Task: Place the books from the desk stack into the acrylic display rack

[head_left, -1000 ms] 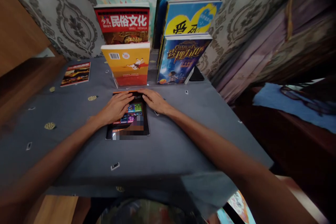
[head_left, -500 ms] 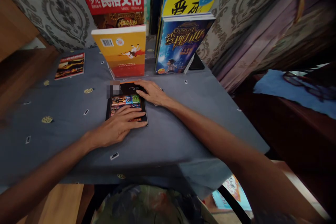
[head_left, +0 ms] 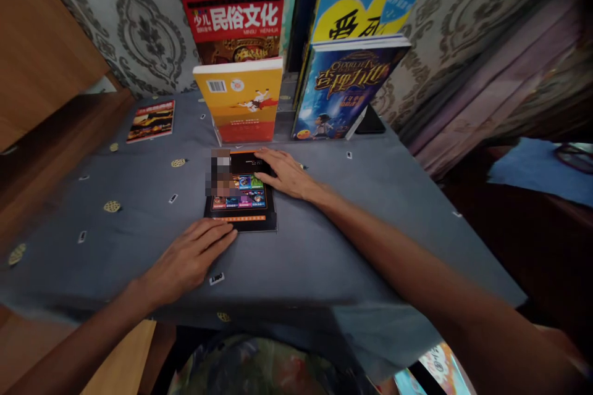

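A black book (head_left: 241, 223) with an orange strip and rows of small colourful pictures lies flat on the cloth-covered table; part of its upper left is blurred by pixel blocks. My left hand (head_left: 194, 251) lies flat at the near left corner, fingertips on the book's lower edge. Over the far right corner rests my right hand (head_left: 290, 174), its fingers stretched along the top edge and the thumb apart on the cover. Neither hand grips anything. Just behind the book stands a yellow and orange book (head_left: 245, 105).
A blue book (head_left: 343, 89) stands right of the yellow one, with a red book (head_left: 236, 21) and a blue-yellow book (head_left: 365, 3) behind. A small red booklet (head_left: 151, 121) lies at the left. Behind the blue book is a dark flat object (head_left: 370, 121). Patterned curtain (head_left: 148, 24) backs the table.
My left hand has slid off the book's middle toward its near left corner, uncovering the lower pictures. My right hand stays at the far right corner. The whole view has shifted slightly.
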